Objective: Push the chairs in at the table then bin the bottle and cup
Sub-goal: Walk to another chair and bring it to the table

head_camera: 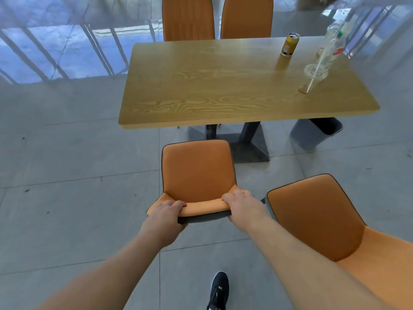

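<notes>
Head view: both hands clamp 1 chair's backrest edge.
Left hand (166, 214) and right hand (240, 203) grip the chair (196, 171); bare floor (78, 153) separates it from the surface (223, 86).

Four orange padded chairs with dark piping: two near ones (196, 168) (317, 220) and two across (187, 19) (247, 17). One rectangular light-wood table (212, 86). On it, one yellow drink can (290, 44), one clear plastic bottle (333, 45) and one clear plastic cup with a straw (315, 73). One grey bin (312, 135) on the floor. Two bare hands (166, 217) (242, 205), and one dark sneaker (219, 289).
</notes>
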